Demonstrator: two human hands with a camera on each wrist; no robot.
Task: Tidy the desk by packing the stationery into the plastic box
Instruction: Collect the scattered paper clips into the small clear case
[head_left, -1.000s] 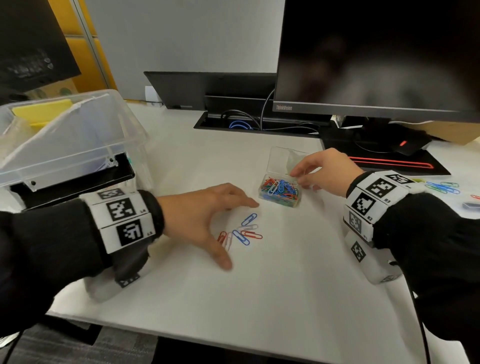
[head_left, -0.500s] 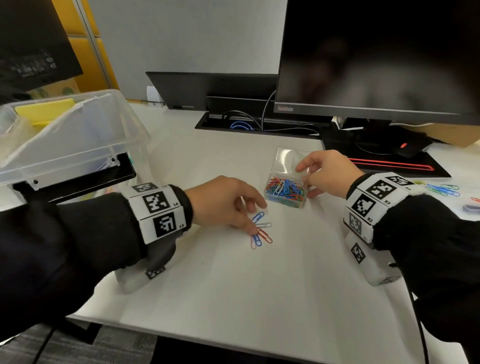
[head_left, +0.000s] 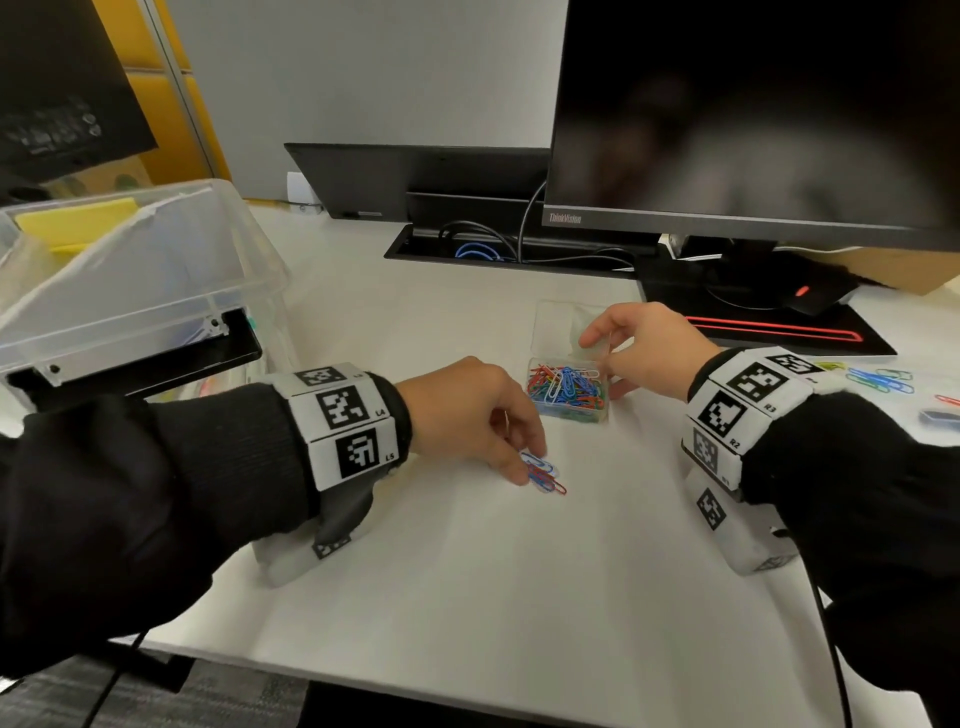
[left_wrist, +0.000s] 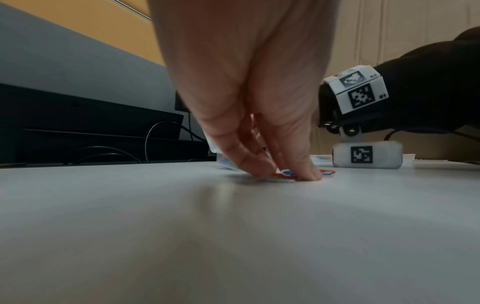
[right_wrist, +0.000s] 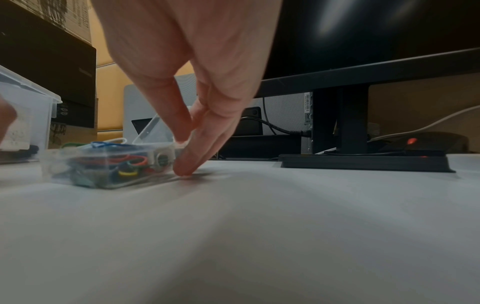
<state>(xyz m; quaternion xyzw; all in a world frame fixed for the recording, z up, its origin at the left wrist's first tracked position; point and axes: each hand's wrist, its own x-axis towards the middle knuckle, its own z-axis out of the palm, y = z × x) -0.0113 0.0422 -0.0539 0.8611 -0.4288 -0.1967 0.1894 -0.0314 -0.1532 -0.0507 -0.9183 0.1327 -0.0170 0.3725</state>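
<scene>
**Gathering loose clips**

Your left hand (head_left: 467, 415) is pinching the bunched paper clips (head_left: 543, 475) against the surface (head_left: 467, 597). Your right hand (head_left: 644, 348) is grasping the small clip case (head_left: 569, 392), just beside them. Next, you're likely lifting them cleanly into the case.

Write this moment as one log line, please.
left hand: pinching loose paper clips on desk | right hand: steadying open paper clip case | large plastic box: waiting
</scene>
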